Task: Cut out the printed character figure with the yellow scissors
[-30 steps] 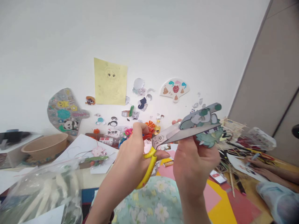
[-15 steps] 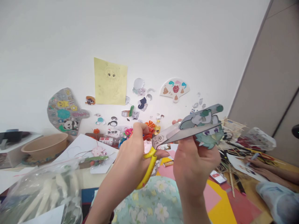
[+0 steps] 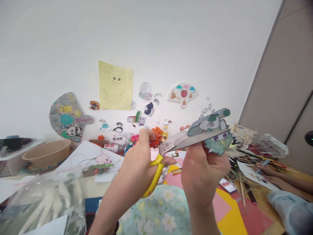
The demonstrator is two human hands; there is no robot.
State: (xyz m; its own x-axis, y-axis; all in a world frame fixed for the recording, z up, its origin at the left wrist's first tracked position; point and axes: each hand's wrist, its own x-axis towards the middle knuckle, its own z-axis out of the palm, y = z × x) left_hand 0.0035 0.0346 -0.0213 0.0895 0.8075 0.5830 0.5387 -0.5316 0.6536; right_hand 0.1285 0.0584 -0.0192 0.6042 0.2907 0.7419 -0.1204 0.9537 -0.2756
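Observation:
My left hand is closed round the yellow handles of a pair of scissors, whose blades point up to the right. Between the spread blades lies a green and grey cartoon paper cutout, with one blade crossing in front of its face. From below, my right hand grips the cutout, fingers curled behind it, close to the lower blade. Part of the handles is hidden by my left hand.
A beige bowl and a clear bag of white sticks are at the left. Paper cutouts and a yellow sheet hang on the wall. To the right are coloured papers, a phone and another person's hand with a pen.
The cutout and the blade tips have shifted very slightly left. Both my hands keep nearly the same pose, and the other person's pen has tilted a little.

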